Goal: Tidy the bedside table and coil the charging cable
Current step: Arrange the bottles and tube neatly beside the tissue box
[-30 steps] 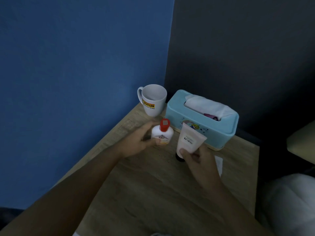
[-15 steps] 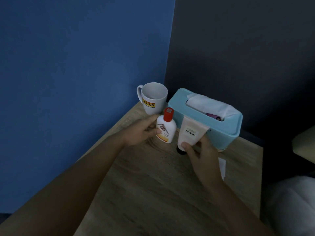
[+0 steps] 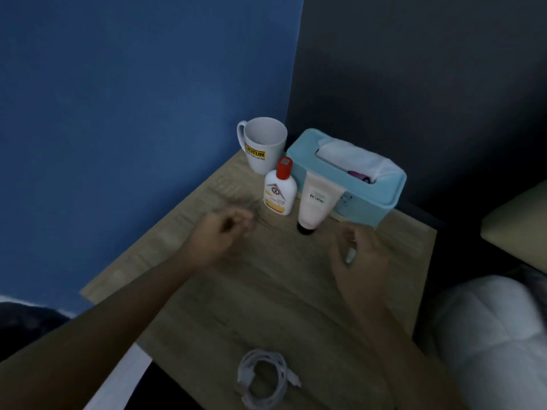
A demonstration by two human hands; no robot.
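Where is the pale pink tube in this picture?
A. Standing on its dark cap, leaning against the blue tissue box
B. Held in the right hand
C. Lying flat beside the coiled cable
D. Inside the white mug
A: the tube stands cap-down on the table, its upper end against the front of the tissue box, and neither hand touches it.

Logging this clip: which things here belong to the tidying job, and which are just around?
Job: charging cable, red-capped bottle, tube, mug, tissue box, bedside table.
Just around: white bedding, blue wall.
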